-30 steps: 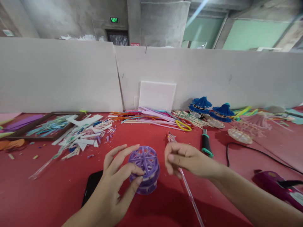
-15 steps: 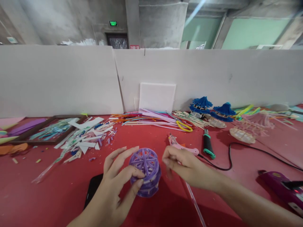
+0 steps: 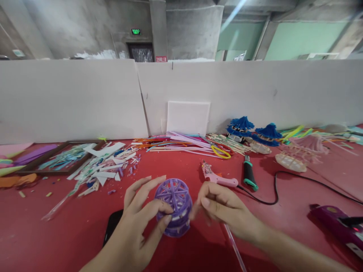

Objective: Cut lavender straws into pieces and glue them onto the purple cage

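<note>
A small purple round frame [image 3: 177,194] stands at the near middle of the red table, with spokes across its top and tiers joined by short posts. My left hand [image 3: 141,217] grips it from the left, thumb and fingers closed on its near side. Just right of the frame, my right hand [image 3: 224,206] is closed, thumb tip pressed to the index finger. Its lower fingers are blurred, and whatever is in that pinch is hidden or too small to name. Below this hand lies a clear thin rod [image 3: 235,247]. Beyond it rests a pink glue gun [image 3: 219,178].
A dark phone [image 3: 112,226] lies partly behind my left hand. Paper scraps [image 3: 106,175] are at the left, coloured strips [image 3: 176,141] at the back. A black-and-green tool [image 3: 249,175], a black cord [image 3: 275,196] and a purple device [image 3: 334,224] are rightward.
My right hand has moved slightly down and right, showing more of the pink glue gun. My left hand keeps its grip on the purple frame.
</note>
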A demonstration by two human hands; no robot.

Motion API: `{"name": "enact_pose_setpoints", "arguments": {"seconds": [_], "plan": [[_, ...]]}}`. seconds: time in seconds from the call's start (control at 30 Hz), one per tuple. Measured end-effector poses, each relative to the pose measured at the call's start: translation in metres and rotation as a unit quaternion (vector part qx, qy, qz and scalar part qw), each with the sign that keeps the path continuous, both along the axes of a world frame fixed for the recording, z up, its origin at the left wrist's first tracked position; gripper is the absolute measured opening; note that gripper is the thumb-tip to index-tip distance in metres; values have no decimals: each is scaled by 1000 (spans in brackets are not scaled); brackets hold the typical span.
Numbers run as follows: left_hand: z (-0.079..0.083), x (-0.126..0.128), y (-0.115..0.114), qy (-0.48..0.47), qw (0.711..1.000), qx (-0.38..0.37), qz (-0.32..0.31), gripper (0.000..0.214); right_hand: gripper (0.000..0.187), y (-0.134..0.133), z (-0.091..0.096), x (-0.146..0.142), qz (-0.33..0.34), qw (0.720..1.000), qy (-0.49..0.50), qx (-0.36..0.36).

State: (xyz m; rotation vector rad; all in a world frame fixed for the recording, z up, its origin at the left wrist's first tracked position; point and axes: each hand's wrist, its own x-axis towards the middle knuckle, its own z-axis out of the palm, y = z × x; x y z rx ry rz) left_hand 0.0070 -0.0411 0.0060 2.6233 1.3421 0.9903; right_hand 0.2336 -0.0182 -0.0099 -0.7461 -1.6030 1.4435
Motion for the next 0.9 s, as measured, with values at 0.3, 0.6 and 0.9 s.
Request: {"name": "enact_pose_setpoints", "arguments": {"seconds": [0.3, 0.6, 0.9], "plan": [[1, 3, -3, -3, 1000, -10, 14, 18, 23, 3, -4, 0, -167, 965, -135, 153], [-2, 6, -3, 24, 1000, -10, 14, 20, 15, 5, 0, 3, -212, 922, -149, 287], [1, 9, -8, 57, 998, -12, 19, 17, 16, -14, 19, -10, -70, 873, -263, 405]]}}
